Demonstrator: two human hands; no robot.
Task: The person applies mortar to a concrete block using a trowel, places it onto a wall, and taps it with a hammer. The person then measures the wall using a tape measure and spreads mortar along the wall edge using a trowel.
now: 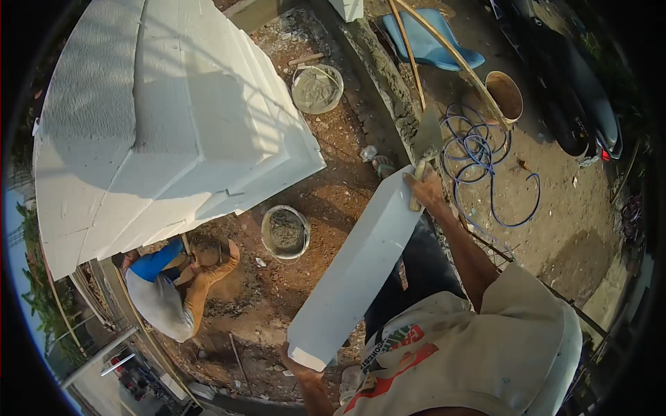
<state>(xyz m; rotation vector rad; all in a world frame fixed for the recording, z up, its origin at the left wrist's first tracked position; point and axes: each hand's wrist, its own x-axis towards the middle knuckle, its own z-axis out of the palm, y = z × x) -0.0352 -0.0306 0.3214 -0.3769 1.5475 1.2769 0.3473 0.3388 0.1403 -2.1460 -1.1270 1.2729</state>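
A long white building block (357,277) lies slantwise across the front of my body, held between both hands. My left hand (303,367) is closed round its lower, near end; some of the fingers are hidden beneath it. At the far end, my right hand (427,188) grips a trowel (429,135) by its pale handle while also bearing on the block. The trowel's blade points away from me, smeared with grey mortar. Just left of the block stands a white bucket (285,232) with grey mortar in it.
A stepped white block wall (173,132) rises on the left. Below it a co-worker (163,298) crouches. Another mortar bucket (317,90) stands farther off, beside a low mortar-topped wall (388,87). Rightward are a blue hose (479,149), blue chair (430,41), bucket (504,97) and motorbike (576,97).
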